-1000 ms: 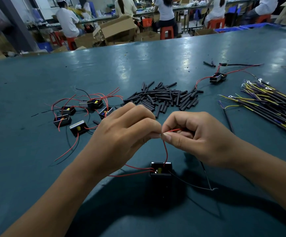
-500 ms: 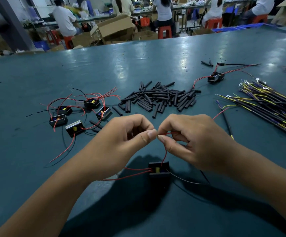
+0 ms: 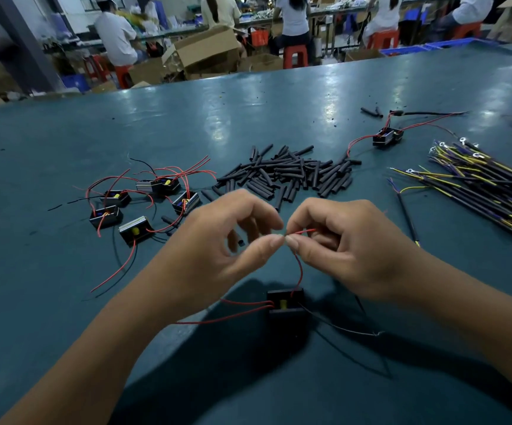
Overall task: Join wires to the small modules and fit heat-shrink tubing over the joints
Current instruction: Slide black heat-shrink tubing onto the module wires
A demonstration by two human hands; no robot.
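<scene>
Both hands up over the desk [image 3: 64, 302], fingertips meeting at centre. Right hand [image 3: 349, 250] pinches the red wire [image 3: 300, 265] near its free end between thumb and forefinger; the short tail runs off to the right over the curled fingers. Left hand [image 3: 227, 240] has thumb and forefinger closed together right at that same tip, looks like it's on the stripped end, though too small to confirm what it's actually gripping.

Wire drops roughly straight down from the pinch to the module [image 3: 285, 302], which sits flat on the desk just below and between the wrists. Two more red leads exit its left side, a black one its right.

Key relation: heat-shrink pile [image 3: 288, 176] lies straight ahead, beyond the knuckles, about equally near either hand. Tubes lie at all angles. Prepped black/yellow leads [image 3: 478, 182] are off to the right, so nearer the right hand. Judging by this, the twist comes first, the sleeve after
</scene>
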